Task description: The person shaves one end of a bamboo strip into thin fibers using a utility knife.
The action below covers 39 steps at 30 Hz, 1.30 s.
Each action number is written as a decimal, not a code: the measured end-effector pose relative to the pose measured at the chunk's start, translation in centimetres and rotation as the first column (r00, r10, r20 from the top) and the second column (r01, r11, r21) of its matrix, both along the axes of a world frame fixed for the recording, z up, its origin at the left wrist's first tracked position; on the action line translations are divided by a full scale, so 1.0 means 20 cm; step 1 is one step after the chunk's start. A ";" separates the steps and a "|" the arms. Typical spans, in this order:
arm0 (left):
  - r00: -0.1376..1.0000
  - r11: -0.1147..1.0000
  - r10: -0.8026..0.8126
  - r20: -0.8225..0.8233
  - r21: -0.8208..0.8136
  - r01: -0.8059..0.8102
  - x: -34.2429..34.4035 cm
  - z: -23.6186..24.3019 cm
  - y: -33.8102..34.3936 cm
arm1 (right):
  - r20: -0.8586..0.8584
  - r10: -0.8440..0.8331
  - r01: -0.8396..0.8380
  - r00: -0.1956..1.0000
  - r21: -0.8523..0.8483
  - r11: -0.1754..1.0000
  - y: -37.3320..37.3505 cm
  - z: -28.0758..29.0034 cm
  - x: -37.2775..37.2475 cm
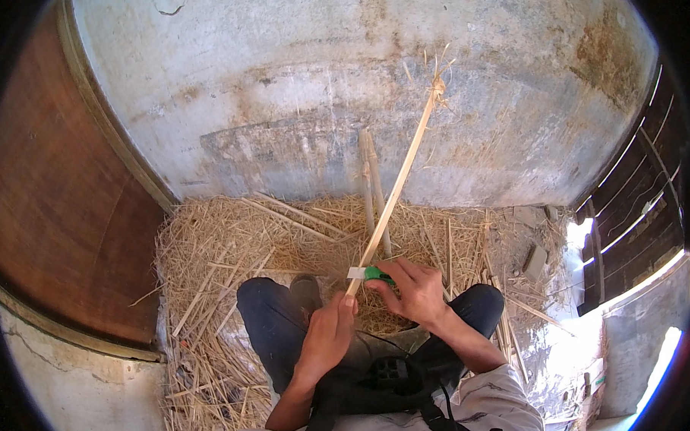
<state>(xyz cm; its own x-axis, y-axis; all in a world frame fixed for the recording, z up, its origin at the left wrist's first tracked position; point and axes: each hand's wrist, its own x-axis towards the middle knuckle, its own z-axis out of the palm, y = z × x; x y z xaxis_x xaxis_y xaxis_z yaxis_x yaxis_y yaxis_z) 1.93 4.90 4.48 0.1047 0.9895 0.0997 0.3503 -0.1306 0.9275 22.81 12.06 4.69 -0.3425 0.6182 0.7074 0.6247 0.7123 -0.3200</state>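
Observation:
My left hand [329,334] is closed on the lower end of a long pale split bamboo strip [401,179], which slants up toward the wall and ends in curled, frayed shavings [436,87]. My right hand [413,293] grips a green-handled knife [376,274], its wide flat blade [356,273] lying across the strip just above my left hand. Behind the strip, two bamboo poles [367,165] stand upright against the wall. My bent knees in dark trousers are on either side of my hands.
Straw-like shavings and loose strips [213,243] cover much of the floor. A stained wall [280,104] rises ahead, a brown wooden door [71,195] is at left, dark slatted boards [633,198] at right. A small block [535,260] lies on the floor at right.

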 end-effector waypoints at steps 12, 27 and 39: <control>0.999 1.000 0.016 -0.052 -0.003 -0.016 0.00 -0.02 -0.06 | 0.010 -0.020 0.019 1.000 0.047 0.999 0.08 0.04 0.08; 0.988 0.999 0.021 -0.153 -0.039 -0.027 -0.03 -0.05 -0.16 | -0.026 -0.114 0.114 0.993 0.002 0.993 0.24 0.09 0.22; 0.988 0.997 0.016 -0.153 -0.067 -0.026 -0.07 -0.08 -0.20 | -0.031 -0.113 0.114 0.993 0.012 0.993 0.33 0.11 0.25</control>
<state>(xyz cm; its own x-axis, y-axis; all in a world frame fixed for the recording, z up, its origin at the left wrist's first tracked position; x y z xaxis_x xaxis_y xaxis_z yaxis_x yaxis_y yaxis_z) 0.57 0.86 2.88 0.0924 0.9956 0.0164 0.4904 -0.0599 0.8694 27.82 18.60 6.97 -0.2491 0.6421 0.7250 0.6920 0.6417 -0.3306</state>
